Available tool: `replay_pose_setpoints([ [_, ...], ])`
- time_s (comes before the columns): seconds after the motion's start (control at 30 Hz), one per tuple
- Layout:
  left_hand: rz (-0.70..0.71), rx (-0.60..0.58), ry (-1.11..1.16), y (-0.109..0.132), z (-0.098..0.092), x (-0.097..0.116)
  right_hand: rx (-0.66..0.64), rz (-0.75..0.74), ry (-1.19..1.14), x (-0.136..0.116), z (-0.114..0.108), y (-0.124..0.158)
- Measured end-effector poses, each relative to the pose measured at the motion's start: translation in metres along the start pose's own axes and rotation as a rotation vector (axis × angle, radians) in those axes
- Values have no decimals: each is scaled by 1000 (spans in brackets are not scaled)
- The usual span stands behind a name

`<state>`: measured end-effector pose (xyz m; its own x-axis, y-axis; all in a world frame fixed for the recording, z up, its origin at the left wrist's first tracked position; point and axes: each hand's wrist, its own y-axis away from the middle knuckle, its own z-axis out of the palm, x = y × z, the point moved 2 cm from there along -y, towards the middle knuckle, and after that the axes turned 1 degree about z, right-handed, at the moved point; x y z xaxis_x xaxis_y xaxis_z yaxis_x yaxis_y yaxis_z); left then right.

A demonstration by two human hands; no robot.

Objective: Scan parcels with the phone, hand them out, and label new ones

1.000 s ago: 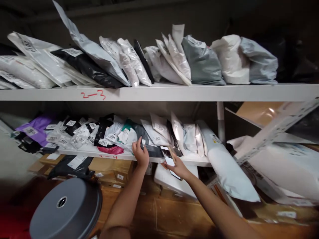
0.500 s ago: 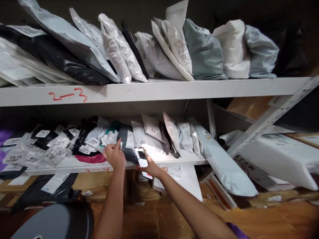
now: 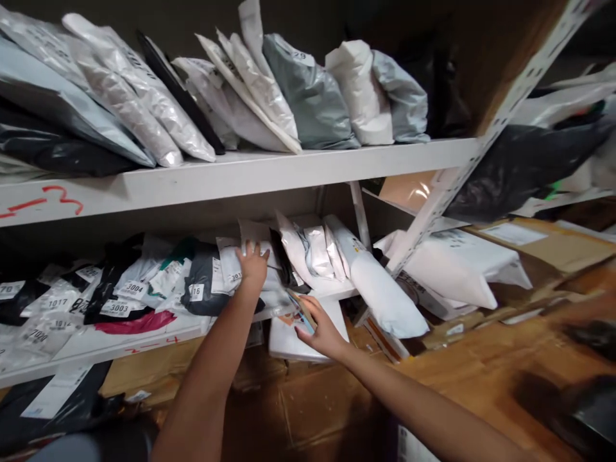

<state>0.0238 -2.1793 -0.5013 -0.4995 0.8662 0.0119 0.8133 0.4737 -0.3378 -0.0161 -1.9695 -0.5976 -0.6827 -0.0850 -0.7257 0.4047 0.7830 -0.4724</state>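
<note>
My left hand (image 3: 253,264) lies over the white mailer bag marked 301 (image 3: 227,264) on the lower shelf, fingers spread, with the last digit hidden. Just behind my fingertips leans another pale mailer (image 3: 255,232). My right hand (image 3: 325,332) grips a smartphone (image 3: 302,309) by its edges, seen nearly edge-on in front of the shelf lip. To the left of my left hand sits a dark grey parcel (image 3: 206,282) with a label reading 16. Pinkish-white mailers (image 3: 294,247) stand upright to the right.
Bagged parcels (image 3: 312,96) line the upper shelf (image 3: 298,168). A long white parcel (image 3: 385,289) juts past the lower shelf's edge beside a slotted metal post (image 3: 486,138). Labelled bags (image 3: 58,305) crowd the left. Cardboard boxes (image 3: 312,398) lie below.
The view has swung to the right. My left hand has moved from the dark grey parcel to the white mailers, its fingers spreading. The phone has moved right and turned edge-on.
</note>
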Motion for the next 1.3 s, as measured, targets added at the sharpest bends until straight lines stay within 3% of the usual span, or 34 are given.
replay_pose_setpoints([
  [0.13,93,-65,-21,0,8,-7,-9,-1,-70,13,-16,-8],
  [0.3,238,-31,-48,38,-16,-27,-12,-51,-191,16,-15,-21],
  [0.4,221,-3,-31,37,-34,-30,22,-29,-290,17,-9,-27],
  [0.47,192,36,-6,19,-47,-17,38,-2,-367,20,-7,-28],
  [0.57,176,133,55,-17,-70,24,41,56,-481,27,-11,-25],
  [0.67,186,-77,-48,-44,-80,68,-12,144,-601,33,-27,-12],
  [0.73,174,-191,-185,-50,-77,89,-72,223,-689,34,-42,0],
  [0.83,255,-165,-277,-49,-59,108,-106,393,-833,26,-69,16],
  [1.0,353,-165,-346,-40,-21,123,21,966,-1269,0,-110,18],
  [1.13,321,-131,-433,-36,-3,128,55,985,-1376,-20,-131,13],
  [1.3,357,81,-425,-26,15,118,-3,861,-1374,-28,-128,15],
])
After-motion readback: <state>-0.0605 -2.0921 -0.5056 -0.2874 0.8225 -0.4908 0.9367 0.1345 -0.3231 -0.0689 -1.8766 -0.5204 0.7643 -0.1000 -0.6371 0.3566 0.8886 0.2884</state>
